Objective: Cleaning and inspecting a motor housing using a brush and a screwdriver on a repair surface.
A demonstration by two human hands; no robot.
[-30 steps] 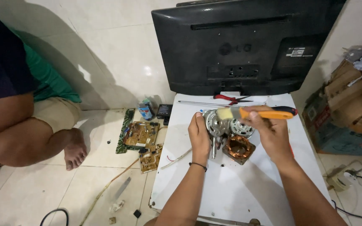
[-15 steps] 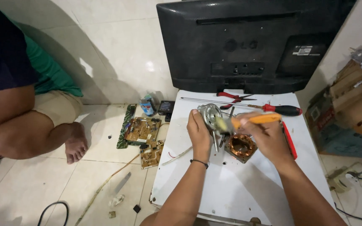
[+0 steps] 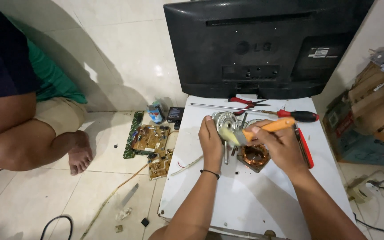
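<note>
While our hands work over the white board [image 3: 254, 195], we see nothing printed close to us; the nearest packages come further out. Our left hand [image 3: 210, 141] is clenched around the silver motor housing [image 3: 226, 121], holding it on edge on the board with its thin shaft pointing back toward us. Our right hand [image 3: 280, 146] grasps the orange-handled brush [image 3: 256, 132], whose pale bristles touch the housing just beside the left thumb. Under the right hand's fingers, touching the board, lies the copper-wound stator [image 3: 254, 156], a square-cornered ring of shiny reddish wire with a dark open centre. Just beyond the right hand lie a red-and-black screwdriver [image 3: 285, 114] and, further on, red-handled pliers [image 3: 244, 102]. Left of the left hand, down on the tiled floor, lie brown circuit boards [image 3: 150, 138], and past them stand a small blue-and-red can [image 3: 155, 114] and a dark flat box [image 3: 174, 114]. Right of the right hand, well apart, sit stacked cardboard boxes [image 3: 372, 111]. Farthest off stands the black television [image 3: 263, 46], its back bearing a small white rectangular label at the right. Another person's leg [image 3: 36, 142] rests far to the left.
</note>
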